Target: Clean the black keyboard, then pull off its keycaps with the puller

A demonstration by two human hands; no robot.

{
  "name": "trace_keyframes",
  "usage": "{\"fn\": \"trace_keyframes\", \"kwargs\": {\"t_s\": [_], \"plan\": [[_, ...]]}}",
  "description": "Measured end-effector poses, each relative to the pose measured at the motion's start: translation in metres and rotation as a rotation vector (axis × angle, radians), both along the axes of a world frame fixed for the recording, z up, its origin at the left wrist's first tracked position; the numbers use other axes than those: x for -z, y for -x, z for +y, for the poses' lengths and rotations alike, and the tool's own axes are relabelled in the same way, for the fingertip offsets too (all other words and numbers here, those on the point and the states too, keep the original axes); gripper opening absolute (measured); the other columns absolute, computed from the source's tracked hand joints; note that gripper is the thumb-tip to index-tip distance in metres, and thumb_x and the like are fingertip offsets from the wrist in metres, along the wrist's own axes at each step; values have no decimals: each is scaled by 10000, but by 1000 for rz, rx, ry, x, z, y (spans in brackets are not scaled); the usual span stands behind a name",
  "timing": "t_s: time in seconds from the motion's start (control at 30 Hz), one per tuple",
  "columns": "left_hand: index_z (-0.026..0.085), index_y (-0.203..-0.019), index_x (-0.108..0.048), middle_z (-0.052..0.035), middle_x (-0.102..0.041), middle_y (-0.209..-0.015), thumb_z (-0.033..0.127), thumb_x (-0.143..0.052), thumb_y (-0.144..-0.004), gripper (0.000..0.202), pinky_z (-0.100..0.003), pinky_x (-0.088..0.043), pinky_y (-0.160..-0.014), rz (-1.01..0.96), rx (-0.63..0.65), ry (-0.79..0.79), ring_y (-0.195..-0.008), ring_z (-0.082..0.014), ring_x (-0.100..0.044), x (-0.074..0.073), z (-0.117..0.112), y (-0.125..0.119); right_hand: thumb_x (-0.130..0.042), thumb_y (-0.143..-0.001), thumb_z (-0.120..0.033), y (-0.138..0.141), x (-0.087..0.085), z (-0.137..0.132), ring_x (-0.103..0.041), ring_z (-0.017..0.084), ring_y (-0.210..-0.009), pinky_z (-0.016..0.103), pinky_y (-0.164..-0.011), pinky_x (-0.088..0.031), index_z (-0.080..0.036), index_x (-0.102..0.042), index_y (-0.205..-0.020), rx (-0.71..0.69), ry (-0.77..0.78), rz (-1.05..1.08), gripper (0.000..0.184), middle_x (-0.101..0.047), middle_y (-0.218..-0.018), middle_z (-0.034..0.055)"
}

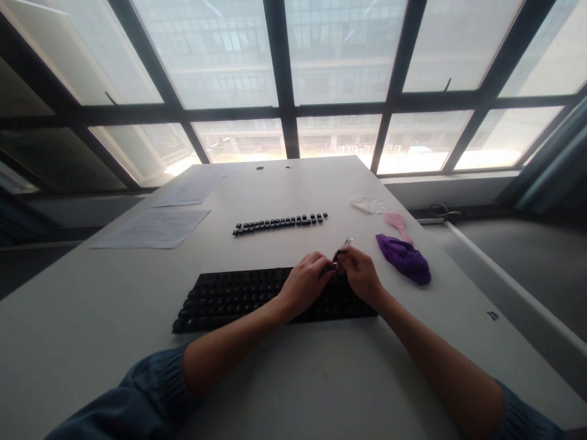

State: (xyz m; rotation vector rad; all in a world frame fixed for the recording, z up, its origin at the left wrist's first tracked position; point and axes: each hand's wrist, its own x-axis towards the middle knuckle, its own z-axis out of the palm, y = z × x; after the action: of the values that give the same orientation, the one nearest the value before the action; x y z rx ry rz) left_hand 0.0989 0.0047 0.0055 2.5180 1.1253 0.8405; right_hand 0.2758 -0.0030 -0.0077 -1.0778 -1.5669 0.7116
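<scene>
A black keyboard (229, 299) lies on the white table in front of me, partly covered by my hands and forearms. Over its right rear part, my right hand (361, 272) is closed on a small keycap puller (349, 241) whose pale wire ends stick up past the fingers. My left hand (306, 280) meets it there, fingers bent and pressed together at the puller's lower end; what they pinch is hidden. Behind the keyboard, loose black keycaps (275, 223) are lined up in two rows.
To the right lie a purple cloth (406, 260), a pink brush (397, 223) and a clear plastic bag (368, 205). Paper sheets (151, 229) rest on the left of the white table (293, 379). Large windows stand beyond the far edge.
</scene>
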Motion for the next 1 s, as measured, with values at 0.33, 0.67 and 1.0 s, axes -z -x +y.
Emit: {"fn": "trace_keyframes", "kwargs": {"t_s": [0.33, 0.67, 1.0], "plan": [[222, -1078, -575, -22, -663, -969, 204, -658, -883, 213, -317, -494, -832, -84, 7, 34, -933, -193, -612, 5, 2, 1, -498, -943, -331, 2, -2, 0, -530, 147, -595, 259, -593, -406, -205, -542, -785, 105, 8, -72, 207, -568, -643, -17], [231, -1033, -609, -39, -645, -1091, 156, -624, -891, 161, -371, -485, -930, 24, 77, -60, -1038, -219, -557, -4, 0, 2, -479, -961, -379, 5, -6, -2, -567, 153, -556, 260, -564, -422, -203, -554, -793, 143, 52, -61, 255, -590, -615, -9], [233, -1057, -631, -29, -662, -999, 185, -672, -864, 204, -343, -499, -886, -149, 67, -36, -957, -190, -580, -24, -5, 3, -461, -964, -411, 4, -4, 1, -601, 166, -535, 261, -544, -440, -204, -557, -804, 155, 89, -7, 279, -615, -591, 3]]}}
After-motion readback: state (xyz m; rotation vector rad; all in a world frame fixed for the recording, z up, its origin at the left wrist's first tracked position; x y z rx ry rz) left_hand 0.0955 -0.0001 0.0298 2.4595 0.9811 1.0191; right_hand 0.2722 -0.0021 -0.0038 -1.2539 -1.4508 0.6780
